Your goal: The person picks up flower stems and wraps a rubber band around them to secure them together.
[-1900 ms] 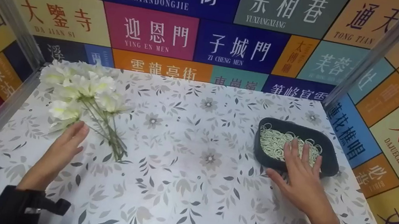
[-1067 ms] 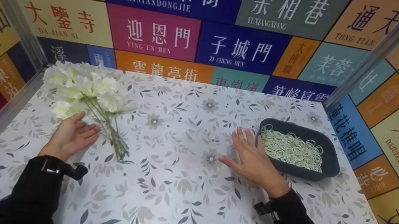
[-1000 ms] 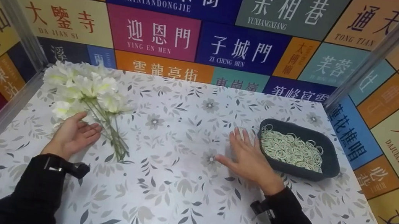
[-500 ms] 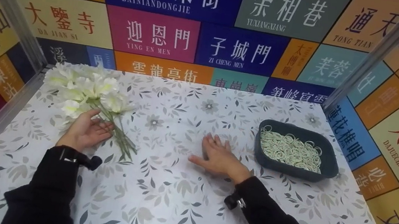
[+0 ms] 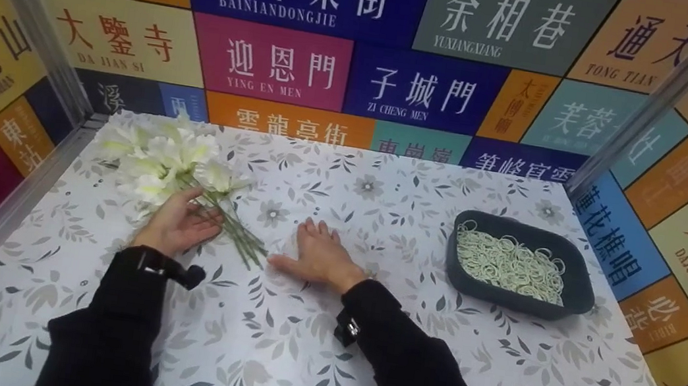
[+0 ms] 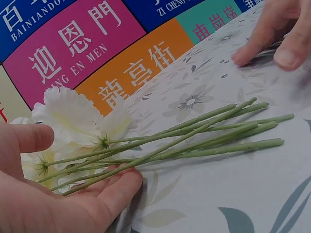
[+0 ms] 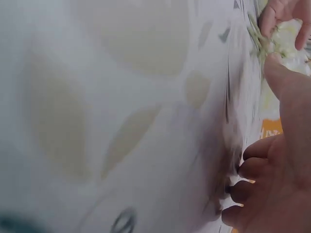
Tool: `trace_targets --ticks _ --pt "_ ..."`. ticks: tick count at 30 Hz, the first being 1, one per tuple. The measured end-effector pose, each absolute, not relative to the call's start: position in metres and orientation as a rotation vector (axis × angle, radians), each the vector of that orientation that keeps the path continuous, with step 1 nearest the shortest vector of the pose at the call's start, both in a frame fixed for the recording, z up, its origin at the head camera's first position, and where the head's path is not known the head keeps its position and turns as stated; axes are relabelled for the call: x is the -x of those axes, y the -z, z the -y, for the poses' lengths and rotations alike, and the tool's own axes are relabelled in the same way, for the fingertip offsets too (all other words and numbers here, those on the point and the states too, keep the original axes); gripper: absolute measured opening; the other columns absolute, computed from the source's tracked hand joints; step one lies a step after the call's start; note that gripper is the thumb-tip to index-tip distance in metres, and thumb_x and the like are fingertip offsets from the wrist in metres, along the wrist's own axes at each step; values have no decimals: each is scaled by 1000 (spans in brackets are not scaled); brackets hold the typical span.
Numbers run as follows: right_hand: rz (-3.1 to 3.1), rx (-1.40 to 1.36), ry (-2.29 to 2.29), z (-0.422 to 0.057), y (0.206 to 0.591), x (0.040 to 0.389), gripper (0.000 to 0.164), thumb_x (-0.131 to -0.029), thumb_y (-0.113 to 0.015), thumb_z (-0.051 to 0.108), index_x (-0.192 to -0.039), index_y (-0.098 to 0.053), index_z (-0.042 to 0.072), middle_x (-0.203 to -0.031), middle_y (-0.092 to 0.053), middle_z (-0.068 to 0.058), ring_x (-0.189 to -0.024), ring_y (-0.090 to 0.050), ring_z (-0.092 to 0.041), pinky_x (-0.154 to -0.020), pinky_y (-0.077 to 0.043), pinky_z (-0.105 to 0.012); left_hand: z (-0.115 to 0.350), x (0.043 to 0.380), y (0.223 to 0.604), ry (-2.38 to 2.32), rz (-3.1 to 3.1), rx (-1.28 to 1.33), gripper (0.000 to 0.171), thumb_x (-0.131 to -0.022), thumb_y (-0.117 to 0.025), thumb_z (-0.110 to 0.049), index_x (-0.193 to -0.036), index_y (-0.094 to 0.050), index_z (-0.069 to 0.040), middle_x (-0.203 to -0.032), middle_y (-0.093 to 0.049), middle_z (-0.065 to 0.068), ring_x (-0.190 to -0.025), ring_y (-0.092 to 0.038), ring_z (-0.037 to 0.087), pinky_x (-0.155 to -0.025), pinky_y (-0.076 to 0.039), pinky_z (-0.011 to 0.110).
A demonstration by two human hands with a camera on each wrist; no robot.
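A bunch of white flowers with green stems lies at the left of the table. My left hand is palm up beside the blossoms. In the left wrist view its fingers pass beneath the stems, and the thumb stands apart above them. The stem ends point right, toward my right hand. That hand is palm down, low over the table, its fingers spread with nothing between them. The right wrist view shows its thumb stretched toward the flowers and the other hand.
A dark rectangular container holding many pale green rings stands at the right. The flower-patterned cloth covers the table. Panels with colourful lettering enclose the back and both sides, with clear posts at the corners.
My right hand has moved left from over the container to near the stem ends. My left hand has turned palm up and shifted right, and the flowers have shifted right with it.
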State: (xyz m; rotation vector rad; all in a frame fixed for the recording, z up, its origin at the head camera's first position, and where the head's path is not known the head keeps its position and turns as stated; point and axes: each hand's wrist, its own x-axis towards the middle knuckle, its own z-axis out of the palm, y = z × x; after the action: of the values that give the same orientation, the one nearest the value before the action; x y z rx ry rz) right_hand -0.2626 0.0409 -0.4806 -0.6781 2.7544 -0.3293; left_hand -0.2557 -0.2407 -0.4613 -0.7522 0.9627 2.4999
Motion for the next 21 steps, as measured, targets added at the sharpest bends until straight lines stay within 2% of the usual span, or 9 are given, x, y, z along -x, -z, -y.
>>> trace_targets --ticks 4,8,11,14,18,21 --pt "-2876 665 316 -8 487 264 105 -86 -48 82 -156 -33 5 -162 -31 -17 -148 -26 -42 -120 -22 -56 231 263 465 -2499 -961 749 59 -106 -51 -30 -144 -9 -13 -122 -46 12 -120 -49 22 -116 -34 35" --pt "-2919 645 309 18 495 262 101 -91 -46 77 -157 -28 3 -163 -29 -17 -150 -22 -40 -121 -19 -55 221 268 469 -2497 -977 746 70 -107 -49 -31 -157 -5 -11 -132 -41 13 -131 -42 22 -117 -33 37" --pt "-2930 650 288 26 498 263 84 -101 -43 64 -157 -29 2 -163 -27 -18 -151 -20 -39 -122 -17 -52 213 269 471 -2493 -996 741 74 -106 -50 -31 -159 -3 -9 -135 -39 14 -136 -38 23 -117 -34 38" --pt "-2966 705 280 25 500 270 63 -107 -44 47 -152 -39 4 -161 -32 -17 -149 -27 -37 -122 -21 -49 204 271 472 -2508 -993 736 73 -106 -51 -31 -159 -5 -7 -139 -38 16 -138 -37 24 -116 -35 38" --pt "-2996 828 312 19 498 280 45 -107 -50 31 -143 -50 4 -152 -47 -16 -140 -43 -36 -117 -34 -46 197 274 471 -2527 -971 726 68 -106 -51 -31 -157 -13 -5 -152 -32 19 -144 -34 27 -118 -32 38" --pt "-2977 904 330 14 496 285 38 -108 -47 17 -144 -48 2 -146 -52 -19 -136 -48 -36 -112 -41 -45 194 276 470 -2524 -970 737 68 -106 -51 -33 -156 -17 -3 -158 -27 19 -145 -33 29 -118 -31 38"
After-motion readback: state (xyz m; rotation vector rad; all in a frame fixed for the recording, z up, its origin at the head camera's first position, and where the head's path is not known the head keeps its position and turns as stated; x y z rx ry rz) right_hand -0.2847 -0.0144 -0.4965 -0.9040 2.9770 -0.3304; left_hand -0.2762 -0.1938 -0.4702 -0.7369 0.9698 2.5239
